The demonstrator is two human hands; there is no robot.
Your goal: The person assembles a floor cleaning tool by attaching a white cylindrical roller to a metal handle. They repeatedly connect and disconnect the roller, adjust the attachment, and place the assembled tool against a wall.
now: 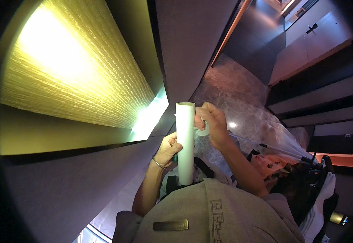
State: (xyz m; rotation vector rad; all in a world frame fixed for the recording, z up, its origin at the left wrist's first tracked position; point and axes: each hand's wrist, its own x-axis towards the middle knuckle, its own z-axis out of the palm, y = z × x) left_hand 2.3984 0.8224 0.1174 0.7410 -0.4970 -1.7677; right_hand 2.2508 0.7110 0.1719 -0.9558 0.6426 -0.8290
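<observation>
Left hand (169,148) grips white tube (185,141) mid-length, keeping it upright | right hand (211,123) pinches tape roll (203,130) beside tube's top.

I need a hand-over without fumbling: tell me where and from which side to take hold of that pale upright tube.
Take the pale tube around its bare middle, probably from its left, wall-facing side. The left hand wraps the lower part, and the right hand pinches near the top rim, where a small ring-like piece sits. It stands upright, round and smooth, so a full wrap grip suits it.
</observation>
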